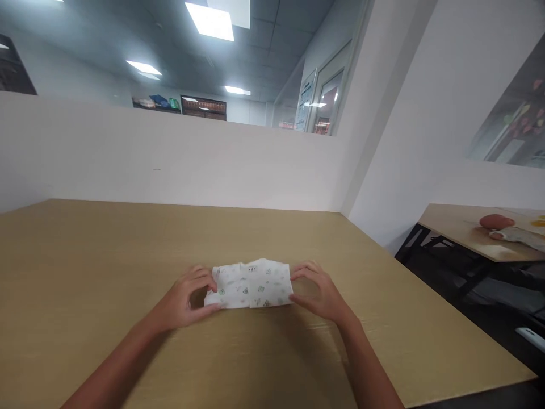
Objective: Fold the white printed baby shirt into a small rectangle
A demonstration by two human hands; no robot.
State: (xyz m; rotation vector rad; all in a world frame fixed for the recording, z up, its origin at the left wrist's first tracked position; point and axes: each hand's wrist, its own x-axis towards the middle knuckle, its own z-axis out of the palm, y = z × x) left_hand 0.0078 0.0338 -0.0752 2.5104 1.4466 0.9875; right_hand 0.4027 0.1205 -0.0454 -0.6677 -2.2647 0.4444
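Observation:
A folded white cloth [255, 287] with small grey and green prints lies flat as a wide strip near the middle of the table [128, 244]. Its upper edge is slightly uneven, and a fold line runs down its middle. At its left end is my left hand [191, 295], fingertips over the upper left part and thumb at the lower left corner, with a wide gap between them. My right hand [317, 289] meets the right edge, fingers at the upper corner and thumb at the lower one, also spread apart. Whether either pinches the fabric is not plain.
A low white wall [191, 159] borders the table's far side, and a white pillar [383, 113] rises at the far right corner. Beyond a gap on the right, a second table [460, 227] bears a reddish rounded object [496, 221] and a pale cloth [522, 236].

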